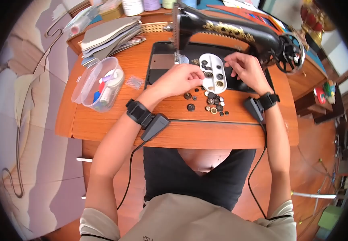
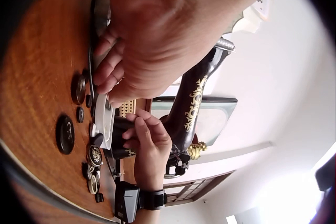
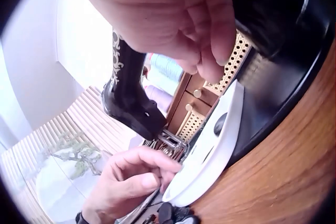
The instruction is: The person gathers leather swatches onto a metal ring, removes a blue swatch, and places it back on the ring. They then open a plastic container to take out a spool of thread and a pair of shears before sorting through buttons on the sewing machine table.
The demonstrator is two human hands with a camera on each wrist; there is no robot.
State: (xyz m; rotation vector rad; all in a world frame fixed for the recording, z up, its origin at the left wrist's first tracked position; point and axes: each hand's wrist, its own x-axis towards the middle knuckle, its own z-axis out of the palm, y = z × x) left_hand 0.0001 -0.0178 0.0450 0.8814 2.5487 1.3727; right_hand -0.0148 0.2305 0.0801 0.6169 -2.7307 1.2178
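A white oval tray (image 1: 207,83) with compartments lies partly over the sewing machine's black bed, with several dark buttons (image 1: 220,76) inside. My left hand (image 1: 182,78) is at the tray's left edge, fingers slightly bent, and in the right wrist view its fingertips are right at the rim. Beyond the tray's right side, my right hand (image 1: 246,69) hovers with loosely bent fingers and nothing visible between them. Loose buttons (image 1: 213,100), mostly black with some white and brass-coloured, lie on the wood in front of the tray. One larger black button (image 2: 65,134) sits apart.
A black sewing machine (image 1: 230,30) with gold decoration arches behind the tray. To the left stand an open clear plastic box (image 1: 113,90) with sewing supplies, a small clear bag (image 1: 134,82) and stacked fabric (image 1: 109,38). Thread spools (image 1: 132,7) line the back.
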